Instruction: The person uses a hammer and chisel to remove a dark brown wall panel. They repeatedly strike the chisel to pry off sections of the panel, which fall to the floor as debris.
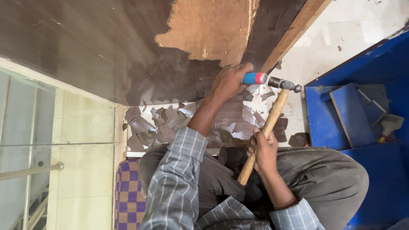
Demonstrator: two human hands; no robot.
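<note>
My left hand (228, 81) grips a chisel with a blue and red handle (254, 78), its blade set against the edge of a dark laminated board (106, 47). My right hand (264, 149) holds the wooden shaft of a hammer (267, 127). The hammer's metal head (284, 84) is at the chisel's butt end. Part of the board's dark laminate is stripped, showing bare brown wood (213, 25). Several torn laminate flakes (170, 121) lie on the floor below the board, in front of my knees.
A blue box or cabinet (383, 81) stands at the right, holding a blue panel (350, 113) and a scraper (390, 125). A glass railing with a metal bar (32, 170) is at the left. A purple checkered cushion (128, 191) lies beside my leg.
</note>
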